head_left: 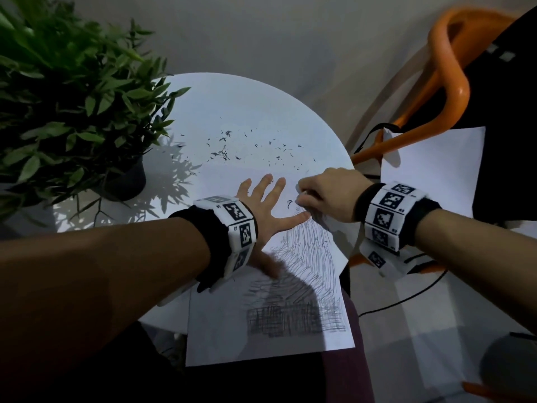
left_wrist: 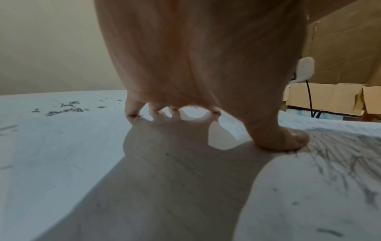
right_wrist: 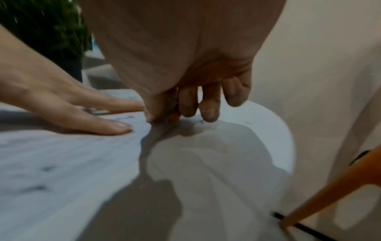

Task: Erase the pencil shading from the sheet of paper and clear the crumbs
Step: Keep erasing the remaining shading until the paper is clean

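A white sheet of paper lies on the round white table, its near end hanging over the edge. Dark pencil shading covers its right and near part. My left hand presses flat on the sheet with fingers spread, its thumb at the edge of the shading. My right hand is curled at the sheet's far right, pinching a small eraser against the paper; most of the eraser is hidden. Dark crumbs are scattered beyond the hands.
A potted plant stands at the table's left edge. An orange chair with a loose white sheet on it is close on the right. A black cable runs across the floor.
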`<state>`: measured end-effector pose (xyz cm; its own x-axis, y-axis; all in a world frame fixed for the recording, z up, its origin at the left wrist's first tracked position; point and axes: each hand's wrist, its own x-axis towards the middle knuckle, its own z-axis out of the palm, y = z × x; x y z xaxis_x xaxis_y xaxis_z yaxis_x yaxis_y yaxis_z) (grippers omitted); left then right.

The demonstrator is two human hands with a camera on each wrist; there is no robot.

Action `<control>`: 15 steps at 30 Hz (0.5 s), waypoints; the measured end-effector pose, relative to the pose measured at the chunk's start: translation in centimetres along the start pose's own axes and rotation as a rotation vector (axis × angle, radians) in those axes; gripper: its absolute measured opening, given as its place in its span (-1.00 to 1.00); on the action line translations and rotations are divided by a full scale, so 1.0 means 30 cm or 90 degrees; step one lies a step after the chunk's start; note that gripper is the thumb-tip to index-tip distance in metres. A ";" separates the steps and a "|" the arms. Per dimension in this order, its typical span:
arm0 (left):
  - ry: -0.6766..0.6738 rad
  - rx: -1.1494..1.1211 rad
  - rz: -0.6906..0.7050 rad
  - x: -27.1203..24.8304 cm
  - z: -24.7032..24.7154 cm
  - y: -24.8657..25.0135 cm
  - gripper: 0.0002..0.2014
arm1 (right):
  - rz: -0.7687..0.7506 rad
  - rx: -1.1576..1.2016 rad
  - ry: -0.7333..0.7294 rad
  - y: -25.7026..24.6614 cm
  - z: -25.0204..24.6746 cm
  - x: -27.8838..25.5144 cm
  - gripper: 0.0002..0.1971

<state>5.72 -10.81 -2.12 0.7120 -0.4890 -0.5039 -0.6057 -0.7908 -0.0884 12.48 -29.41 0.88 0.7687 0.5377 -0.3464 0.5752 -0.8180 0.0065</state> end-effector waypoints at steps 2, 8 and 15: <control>-0.016 0.004 0.000 0.002 -0.006 -0.001 0.23 | 0.013 -0.056 0.008 0.022 -0.010 0.013 -0.75; -0.006 -0.006 0.002 0.001 0.002 -0.007 0.22 | 0.131 -0.067 0.034 0.054 -0.066 0.054 -0.72; 0.008 0.014 0.022 -0.003 0.007 -0.019 0.19 | 0.172 0.712 0.238 -0.009 0.091 -0.102 -0.67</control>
<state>5.94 -10.23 -2.19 0.6951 -0.5202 -0.4962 -0.6373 -0.7653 -0.0903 9.20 -31.40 -0.63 0.9663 0.1969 -0.1660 -0.0347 -0.5391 -0.8416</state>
